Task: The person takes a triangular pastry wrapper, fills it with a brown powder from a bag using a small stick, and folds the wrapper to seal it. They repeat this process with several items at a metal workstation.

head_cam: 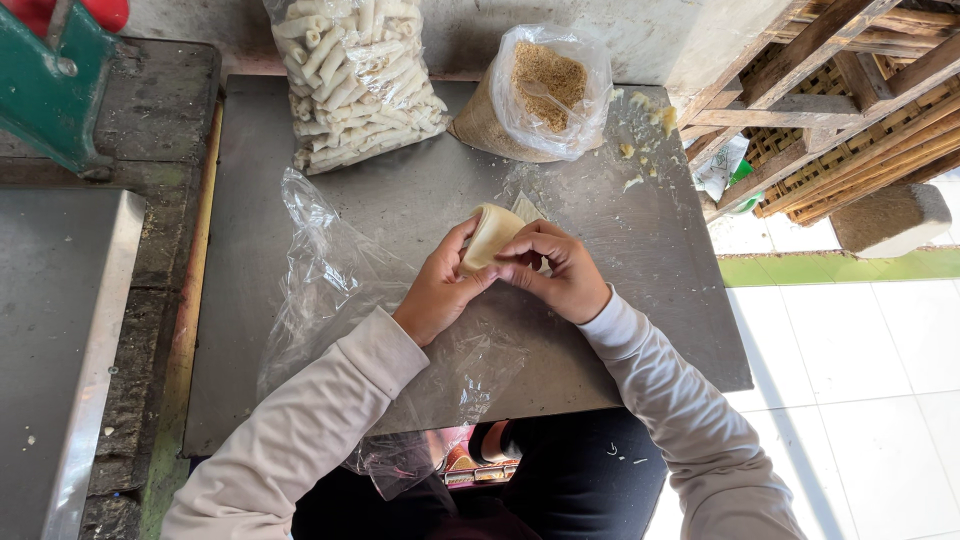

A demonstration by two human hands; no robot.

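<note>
Both hands, left hand [440,290] and right hand [562,272], are grasping a pale wrapper [490,235] over the metal table [400,195], below the crumb bag [535,95].

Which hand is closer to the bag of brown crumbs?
The right. The right hand sits almost straight below the bag of brown crumbs, while the left hand is farther off to the left. Both grip the pale wrapper.

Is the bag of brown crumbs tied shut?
No, the bag of brown crumbs gapes open at the top, and a clear spoon lies inside on the crumbs.
</note>
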